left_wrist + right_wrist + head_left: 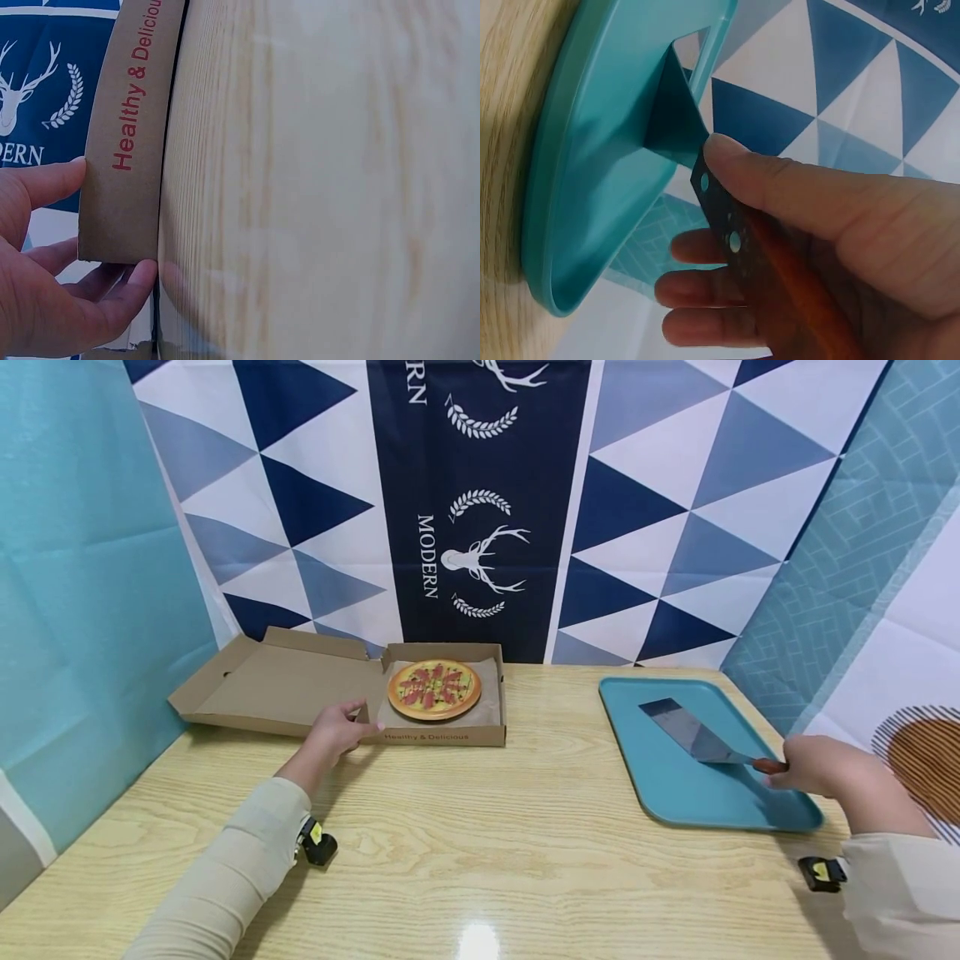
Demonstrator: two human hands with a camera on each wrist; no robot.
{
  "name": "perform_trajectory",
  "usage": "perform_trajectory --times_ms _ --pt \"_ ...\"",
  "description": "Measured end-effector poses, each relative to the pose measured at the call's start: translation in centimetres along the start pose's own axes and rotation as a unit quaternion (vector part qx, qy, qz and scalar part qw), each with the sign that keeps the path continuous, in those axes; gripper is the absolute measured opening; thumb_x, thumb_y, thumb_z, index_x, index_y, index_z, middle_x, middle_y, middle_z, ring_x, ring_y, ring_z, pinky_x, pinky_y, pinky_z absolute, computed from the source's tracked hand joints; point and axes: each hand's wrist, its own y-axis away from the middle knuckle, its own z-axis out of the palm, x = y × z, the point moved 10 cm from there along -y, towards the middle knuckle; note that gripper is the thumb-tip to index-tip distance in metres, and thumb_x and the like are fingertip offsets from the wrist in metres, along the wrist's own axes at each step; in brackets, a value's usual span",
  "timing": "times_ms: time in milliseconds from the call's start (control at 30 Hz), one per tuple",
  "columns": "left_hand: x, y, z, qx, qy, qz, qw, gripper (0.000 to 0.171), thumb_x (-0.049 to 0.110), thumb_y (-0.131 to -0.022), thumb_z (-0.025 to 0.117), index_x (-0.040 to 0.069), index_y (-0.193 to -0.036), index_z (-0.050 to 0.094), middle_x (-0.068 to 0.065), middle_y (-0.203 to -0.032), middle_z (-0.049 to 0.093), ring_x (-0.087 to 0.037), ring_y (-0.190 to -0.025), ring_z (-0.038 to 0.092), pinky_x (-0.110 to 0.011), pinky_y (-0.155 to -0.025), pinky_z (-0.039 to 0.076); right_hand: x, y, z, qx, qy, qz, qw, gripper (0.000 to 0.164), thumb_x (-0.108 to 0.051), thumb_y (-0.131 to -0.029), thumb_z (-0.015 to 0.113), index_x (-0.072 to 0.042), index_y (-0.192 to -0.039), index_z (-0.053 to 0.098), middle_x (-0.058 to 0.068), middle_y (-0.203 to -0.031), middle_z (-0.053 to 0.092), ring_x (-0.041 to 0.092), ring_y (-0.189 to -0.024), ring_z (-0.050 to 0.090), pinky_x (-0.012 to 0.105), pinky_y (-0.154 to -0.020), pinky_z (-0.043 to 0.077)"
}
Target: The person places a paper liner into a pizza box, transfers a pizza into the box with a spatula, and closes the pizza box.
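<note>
An open cardboard pizza box [442, 737] holds a round pizza [435, 689] on a paper liner, its lid [292, 685] folded out to the left. My left hand [335, 729] holds the box at its front left corner. In the left wrist view, the thumb and fingers of the left hand [67, 262] lie about the end of the printed front wall [127, 142]. My right hand [825, 767] grips the brown handle of a metal spatula [693, 733], fingers curled round it. Its wide blade is over a teal tray [660, 806], tilted in the right wrist view.
The tray lies on the right of a light wooden table [480, 843]. Behind the table hangs a patterned cloth [480, 527] with deer heads and triangles. Teal sheets [82, 568] stand along the sides. A small black camera is worn on each wrist.
</note>
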Motion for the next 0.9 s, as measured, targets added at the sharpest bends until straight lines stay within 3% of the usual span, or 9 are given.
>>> perform_trajectory --times_ms 167,367,533,733,900 --pt "0.0 -0.1 0.0 0.001 0.002 -0.001 1.0000 0.073 0.017 -0.080 0.066 0.013 -0.141 0.025 -0.023 -0.136 0.030 -0.039 -0.118 0.037 -0.047 -0.094 0.036 -1.6 -0.4 -0.9 0.049 0.034 -0.020 0.998 0.034 -0.033 -0.079 0.063 -0.008 -0.062 0.047 -0.001 -0.055 0.036 0.014 -0.051 0.035 0.027 -0.047 0.029" --pt "0.0 -0.1 0.1 0.002 0.004 -0.004 1.0000 0.073 0.018 -0.081 0.066 0.013 -0.140 0.025 -0.022 -0.137 0.029 -0.038 -0.119 0.036 -0.046 -0.094 0.036 -4.5 -0.6 -3.2 0.142 0.094 -0.056 0.984 0.042 -0.033 -0.075 0.068 0.007 -0.082 0.061 0.016 -0.074 0.053 0.032 -0.069 0.051 0.043 -0.058 0.045" --pt "0.1 0.1 0.0 0.003 0.004 -0.008 1.0000 0.073 0.018 -0.080 0.066 0.014 -0.141 0.025 -0.022 -0.136 0.030 -0.041 -0.116 0.039 -0.048 -0.094 0.035 -7.4 -0.8 -3.9 0.180 0.080 -0.091 0.976 0.044 -0.031 -0.076 0.067 0.008 -0.096 0.062 0.024 -0.091 0.056 0.039 -0.084 0.052 0.051 -0.069 0.045" --pt "0.1 -0.1 0.0 0.006 0.007 -0.005 0.9999 0.074 0.018 -0.080 0.066 0.013 -0.141 0.024 -0.022 -0.137 0.028 -0.039 -0.118 0.037 -0.046 -0.094 0.036 -11.1 -0.7 -4.5 0.229 0.062 -0.148 0.960 0.036 -0.023 -0.077 0.066 0.006 -0.099 0.062 0.021 -0.096 0.056 0.035 -0.088 0.053 0.048 -0.072 0.046" --pt "-0.1 0.0 -0.1 0.011 0.003 -0.011 0.9999 0.074 0.018 -0.080 0.066 0.015 -0.141 0.024 -0.022 -0.138 0.027 -0.040 -0.116 0.039 -0.047 -0.094 0.037 -13.5 -0.9 -4.5 0.248 0.042 -0.169 0.953 0.033 -0.021 -0.078 0.066 0.003 -0.100 0.062 0.018 -0.098 0.055 0.033 -0.090 0.051 0.047 -0.073 0.046"
